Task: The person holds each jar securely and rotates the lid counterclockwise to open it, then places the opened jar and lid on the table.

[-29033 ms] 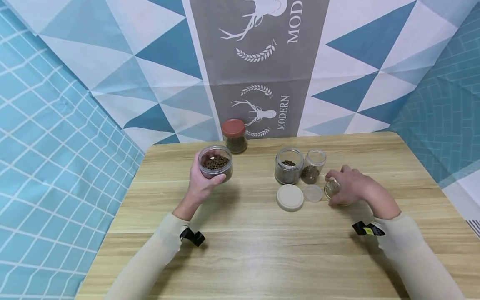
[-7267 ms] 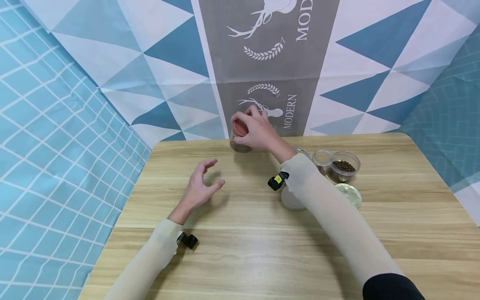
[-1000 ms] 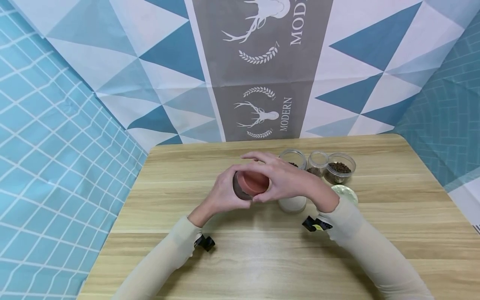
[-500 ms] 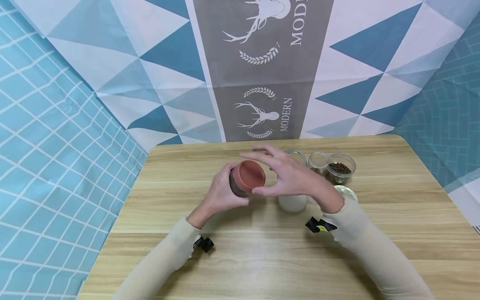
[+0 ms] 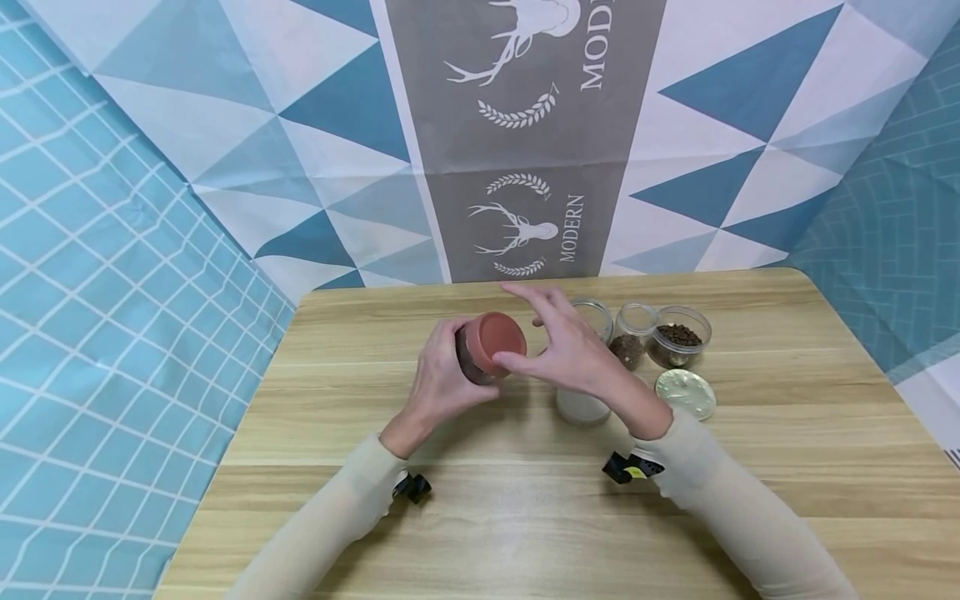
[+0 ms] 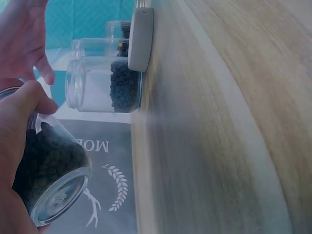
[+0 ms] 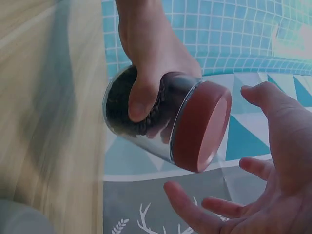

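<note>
My left hand (image 5: 437,372) grips a clear jar (image 6: 53,165) of dark brown pellets, its thumb and fingers round the glass. A red lid (image 5: 501,337) sits on that jar. The jar is tilted and held above the wooden table, its lid turned toward my right hand (image 5: 581,354). The fingers of my right hand are spread and hold nothing. In the right wrist view, its fingertips stand apart from the red lid, with the thumb (image 7: 261,92) nearest it.
Right of the hands stand a large lidless jar (image 6: 97,83), a small one (image 5: 630,343) and a low wide one (image 5: 678,337), each holding brown pellets. A white lid (image 5: 583,408) and a pale green lid (image 5: 686,393) lie before them. A patterned backdrop borders the table's far edge.
Earlier the low jar moved from the left hand to the right-hand group, and the red-lidded jar came forward from the back. In the last second, the right hand's fingers spread away from the red lid.
</note>
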Tool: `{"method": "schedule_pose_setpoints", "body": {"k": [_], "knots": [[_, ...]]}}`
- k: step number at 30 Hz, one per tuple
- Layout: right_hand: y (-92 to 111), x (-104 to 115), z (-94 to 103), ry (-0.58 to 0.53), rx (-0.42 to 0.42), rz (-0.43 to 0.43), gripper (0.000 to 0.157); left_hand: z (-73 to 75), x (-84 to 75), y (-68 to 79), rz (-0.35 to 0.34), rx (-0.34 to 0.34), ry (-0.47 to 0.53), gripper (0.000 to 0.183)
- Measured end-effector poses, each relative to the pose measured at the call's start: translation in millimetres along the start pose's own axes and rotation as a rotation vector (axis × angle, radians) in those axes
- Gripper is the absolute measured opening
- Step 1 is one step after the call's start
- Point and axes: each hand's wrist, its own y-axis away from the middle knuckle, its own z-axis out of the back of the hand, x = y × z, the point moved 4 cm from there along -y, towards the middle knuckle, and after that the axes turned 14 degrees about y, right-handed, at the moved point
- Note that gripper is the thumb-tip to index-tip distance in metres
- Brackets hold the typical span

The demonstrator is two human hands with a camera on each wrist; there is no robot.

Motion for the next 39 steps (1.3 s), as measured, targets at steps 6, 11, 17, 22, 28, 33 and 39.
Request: {"method": "schedule_pose_setpoints", "body": {"k": [6,11,17,22,28,33,39], "knots": [[-1.5,3.3,-2.3,-0.027,0.017,0.026,0.09,-4.2,-4.3,-1.3,-0.062,0.002,-0.04,0.092],[-1.8,6.4,-3.6,-0.012,0.005,0.073,0.087,-10.6,-8.2,-3.1,-0.074,0.01,-0.032,0.089],[-1.4,9.1,-6.1,0.016,-0.025,0.118,0.068,-15.4,-9.8,-3.4,-0.074,0.013,-0.039,0.087],[-1.8,9.8,-7.1,0.021,-0.025,0.142,0.064,-15.1,-9.8,-2.0,-0.084,0.02,-0.053,0.086],[-1.5,11.4,-8.8,0.034,-0.002,0.165,0.065,-12.8,-9.4,0.4,-0.069,0.032,-0.036,0.087],[-1.4,13.9,-9.1,0.051,0.007,0.196,0.065,-11.4,-8.6,1.5,-0.038,0.047,-0.017,0.087],[-0.2,16.0,-8.2,0.055,0.01,0.233,0.065,-10.5,-8.0,1.0,-0.021,0.063,-0.016,0.088]]}}
